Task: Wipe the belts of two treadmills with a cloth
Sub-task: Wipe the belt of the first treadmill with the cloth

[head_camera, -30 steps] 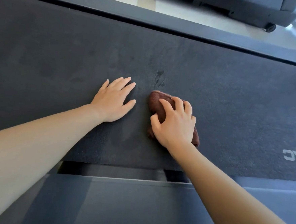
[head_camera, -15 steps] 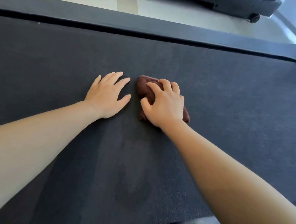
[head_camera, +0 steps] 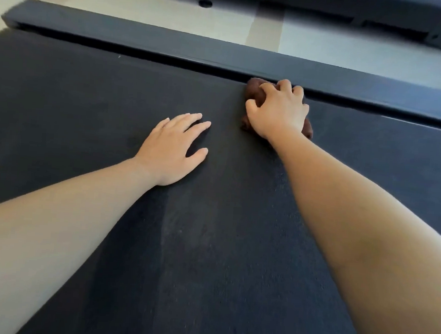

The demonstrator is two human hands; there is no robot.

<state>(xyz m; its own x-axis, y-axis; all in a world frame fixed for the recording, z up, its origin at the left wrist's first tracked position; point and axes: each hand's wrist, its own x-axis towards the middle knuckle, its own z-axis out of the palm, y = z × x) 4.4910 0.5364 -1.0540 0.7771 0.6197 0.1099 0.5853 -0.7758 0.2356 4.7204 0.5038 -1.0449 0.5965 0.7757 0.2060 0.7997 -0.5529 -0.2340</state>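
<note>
My right hand (head_camera: 278, 111) is bunched around the brown cloth (head_camera: 254, 89), fingers curled over it and pressing it onto the dark belt (head_camera: 88, 105). The cloth pokes out past my fingertips and behind the heel of my palm. Just beyond my knuckles runs the treadmill's side rail (head_camera: 170, 43), with the cloth close against its edge. My left hand (head_camera: 173, 148) lies flat on the belt, fingers straight and slightly spread, holding nothing. It sits nearer me and left of my right hand, clear of the cloth. Past the rail lie pale floor (head_camera: 121, 0) and part of another treadmill (head_camera: 355, 12).
</note>
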